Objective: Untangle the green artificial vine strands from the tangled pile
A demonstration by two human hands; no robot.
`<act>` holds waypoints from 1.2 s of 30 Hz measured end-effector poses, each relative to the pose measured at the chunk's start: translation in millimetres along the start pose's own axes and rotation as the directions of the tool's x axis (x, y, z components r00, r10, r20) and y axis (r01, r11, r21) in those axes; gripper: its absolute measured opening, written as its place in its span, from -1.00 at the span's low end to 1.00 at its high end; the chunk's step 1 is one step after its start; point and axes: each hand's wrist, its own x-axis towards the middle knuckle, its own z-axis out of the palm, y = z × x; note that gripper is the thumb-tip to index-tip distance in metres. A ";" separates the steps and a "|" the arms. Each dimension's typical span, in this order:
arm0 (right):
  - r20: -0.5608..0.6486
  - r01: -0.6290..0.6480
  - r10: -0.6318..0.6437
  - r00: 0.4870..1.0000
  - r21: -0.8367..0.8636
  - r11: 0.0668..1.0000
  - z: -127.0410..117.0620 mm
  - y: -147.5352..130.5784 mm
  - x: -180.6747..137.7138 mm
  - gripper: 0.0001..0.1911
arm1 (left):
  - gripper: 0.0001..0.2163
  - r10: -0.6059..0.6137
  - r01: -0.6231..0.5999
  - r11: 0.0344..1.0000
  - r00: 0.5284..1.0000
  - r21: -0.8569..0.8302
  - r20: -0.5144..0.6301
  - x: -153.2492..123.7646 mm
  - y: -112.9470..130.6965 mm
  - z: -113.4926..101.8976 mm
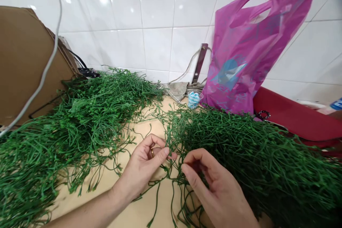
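My left hand (146,160) is closed in front of me, its thumb and fingertips pinched at thin green stems with small bud-like tips. A ring shows on one of its fingers. My right hand (216,185) is curled just to the right, thumb and forefinger drawn together at the edge of the stems. Whatever lies between those fingertips is too small to make out. Loose green stems (157,199) hang and lie below and between both hands. A large heap of the same stems (267,149) spreads beside my right hand, and another heap (101,114) lies to the left.
A beige tabletop (144,130) shows between the heaps. Behind stand a purple plastic bag (235,53), a small cup with blue-and-white contents (193,99) and a red bag (299,117). A cardboard box (24,64) and hanging white cable (50,57) are left. White tiles form the wall.
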 end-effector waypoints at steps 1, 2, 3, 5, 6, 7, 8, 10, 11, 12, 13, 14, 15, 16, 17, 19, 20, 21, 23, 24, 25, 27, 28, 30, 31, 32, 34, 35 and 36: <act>-0.006 0.092 -0.093 0.996 -0.094 0.991 0.4 1.0 0.1 -0.92 | -0.70 0.008 -0.008 1.000 1.000 -0.005 0.008 -0.2 -0.4 0.5; -0.016 0.186 -0.192 0.981 -0.185 0.965 0.7 2.4 0.6 -0.87 | -0.70 0.014 -0.014 1.000 1.000 -0.007 0.021 -0.7 -0.8 1.2; -0.023 0.265 -0.281 0.959 -0.267 0.926 0.8 4.0 1.5 -0.79 | -0.69 0.013 -0.013 1.000 0.999 -0.005 0.041 -1.3 -1.1 2.1; -0.034 0.347 -0.390 0.920 -0.394 0.851 0.0 7.5 3.6 -0.73 | -0.68 -0.004 0.003 1.000 0.997 0.005 0.083 -2.7 -1.6 3.9; -0.038 0.358 -0.415 0.909 -0.436 0.825 -1.1 9.3 4.4 -0.76 | -0.68 -0.016 0.015 1.000 0.995 0.013 0.099 -3.2 -1.8 4.3; -0.035 0.359 -0.422 0.906 -0.465 0.809 -2.5 10.8 4.9 -0.81 | -0.69 -0.022 0.019 1.000 0.994 0.021 0.104 -3.3 -2.0 4.2; -0.029 0.355 -0.421 0.907 -0.486 0.798 -4.3 12.2 5.0 -0.85 | -0.71 -0.018 0.016 1.000 0.995 0.026 0.096 -2.9 -2.0 3.6; -0.019 0.350 -0.419 0.908 -0.515 0.783 -7.6 14.1 4.7 -0.86 | -0.74 0.017 -0.018 0.999 0.999 0.033 0.045 -0.9 -1.5 1.0; -0.013 0.354 -0.422 0.906 -0.523 0.776 -8.6 14.7 4.5 -0.86 | -0.75 0.038 -0.039 0.999 0.999 0.033 0.010 0.6 -1.0 -0.7; -0.011 0.361 -0.431 0.902 -0.529 0.768 -9.1 15.1 4.3 -0.86 | -0.74 0.056 -0.055 0.998 0.998 0.026 -0.022 2.1 -0.3 -2.4; -0.014 0.369 -0.443 0.896 -0.531 0.763 -9.0 15.2 4.2 -0.86 | -0.73 0.064 -0.063 0.998 0.997 0.016 -0.046 3.6 0.5 -3.9; -0.021 0.374 -0.454 0.891 -0.532 0.760 -8.2 15.0 4.2 -0.86 | -0.72 0.064 -0.063 0.998 0.996 0.004 -0.058 4.9 1.3 -4.9; -0.033 0.377 -0.462 0.886 -0.530 0.760 -7.2 14.5 4.1 -0.84 | -0.71 0.058 -0.058 0.998 0.996 -0.009 -0.062 5.8 1.9 -5.4; -0.054 0.374 -0.468 0.882 -0.524 0.765 -5.9 13.8 3.9 -0.82 | -0.70 0.049 -0.050 0.998 0.997 -0.023 -0.062 6.4 2.4 -5.4; -0.084 0.369 -0.473 0.877 -0.513 0.775 -4.6 12.8 3.4 -0.80 | -0.69 0.041 -0.043 0.998 0.997 -0.037 -0.059 6.6 2.5 -4.9; -0.146 0.368 -0.486 0.862 -0.479 0.797 -2.5 10.6 1.6 -0.77 | -0.66 0.023 -0.026 0.997 0.998 -0.071 -0.050 6.0 2.2 -2.8; -0.169 0.376 -0.497 0.851 -0.465 0.802 -1.6 9.5 0.4 -0.76 | -0.65 0.014 -0.018 0.995 0.999 -0.093 -0.042 5.3 1.8 -1.5; -0.179 0.382 -0.504 0.845 -0.455 0.804 -0.6 8.6 -0.9 -0.77 | -0.64 0.003 -0.007 0.993 0.999 -0.115 -0.032 4.4 1.4 -0.3; -0.147 0.372 -0.477 0.867 -0.447 0.814 1.6 7.2 -2.5 -0.82 | -0.64 -0.018 0.017 0.990 1.000 -0.140 -0.011 2.2 0.9 1.6; -0.120 0.351 -0.439 0.890 -0.435 0.830 3.0 6.8 -2.6 -0.84 | -0.64 -0.028 0.028 0.989 1.000 -0.147 -0.001 1.0 0.8 2.4; -0.102 0.318 -0.390 0.915 -0.411 0.854 4.6 6.5 -2.3 -0.84 | -0.64 -0.038 0.039 0.988 0.999 -0.152 0.011 -0.2 0.8 3.1; -0.089 0.241 -0.281 0.955 -0.316 0.918 7.5 6.1 -0.3 -0.85 | -0.65 -0.060 0.064 0.987 0.998 -0.146 0.033 -2.1 1.2 4.5; -0.086 0.196 -0.224 0.971 -0.252 0.948 8.7 6.1 1.0 -0.89 | -0.66 -0.067 0.071 0.988 0.997 -0.136 0.039 -2.8 1.5 5.2; -0.062 0.085 -0.094 0.994 -0.129 0.988 9.9 6.6 3.0 -0.93 | -0.66 -0.076 0.082 0.990 0.996 -0.117 0.051 -3.4 2.1 6.7; -0.039 0.024 -0.027 0.999 -0.076 0.997 9.9 7.2 3.6 -0.89 | -0.67 -0.078 0.084 0.990 0.995 -0.115 0.057 -3.6 2.4 7.3; -0.016 -0.037 0.037 0.999 -0.026 0.999 9.6 7.8 3.9 -0.87 | -0.67 -0.077 0.084 0.989 0.995 -0.121 0.061 -3.6 2.7 8.0; 0.015 -0.150 0.149 0.989 0.087 0.985 8.1 8.9 3.7 -0.83 | -0.68 -0.074 0.082 0.986 0.995 -0.146 0.060 -3.9 3.2 8.9; 0.039 -0.195 0.191 0.981 0.148 0.970 7.0 9.0 3.4 -0.81 | -0.69 -0.071 0.080 0.984 0.996 -0.162 0.055 -4.1 3.4 9.3; 0.067 -0.228 0.219 0.973 0.203 0.952 5.7 8.6 3.1 -0.79 | -0.69 -0.068 0.076 0.981 0.996 -0.177 0.049 -4.4 3.7 9.5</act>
